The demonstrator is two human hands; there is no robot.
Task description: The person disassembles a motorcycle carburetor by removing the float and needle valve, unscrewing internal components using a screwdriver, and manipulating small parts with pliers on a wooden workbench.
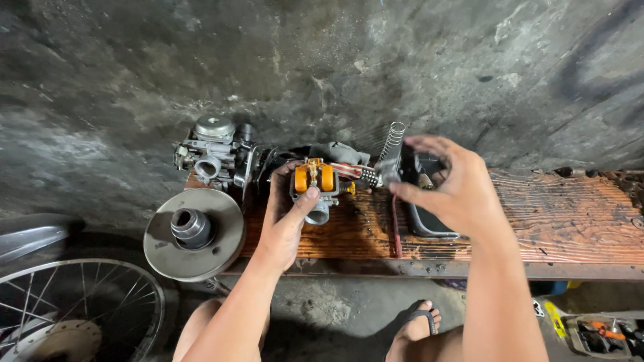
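In the head view the left hand [287, 216] is wrapped around a small carburetor body [315, 191], thumb up along its near side, with the orange float [314, 177] showing on top, so the body is held inverted and its float chamber is open. The right hand [451, 184] hovers just beside it, to its right, fingers pinched closed on a small dark metal part [391, 169] that I cannot identify with certainty; a coil spring [392, 142] rises just behind those fingertips, and whether it is held or merely stands behind them cannot be told. Under the right palm lies a dark tray-like bowl [429, 224], and both hands work above a worn wooden bench [570, 224]. Judging from how things lie, the carburetor is already opened up and partly stripped, with the float still mounted and the loose parts not yet refitted; the work looks about midway. Beyond the left hand's fingertips sits a second, complete carburetor [213, 151] with a round cap. Down and to the left of that hand rests a round pulley disc [194, 234], and farther left and lower a spoked wheel [80, 308]. Counted: two carburetors, one float, one spring, one bowl, one disc, one wheel, and one sandalled foot [417, 328] below the right forearm.
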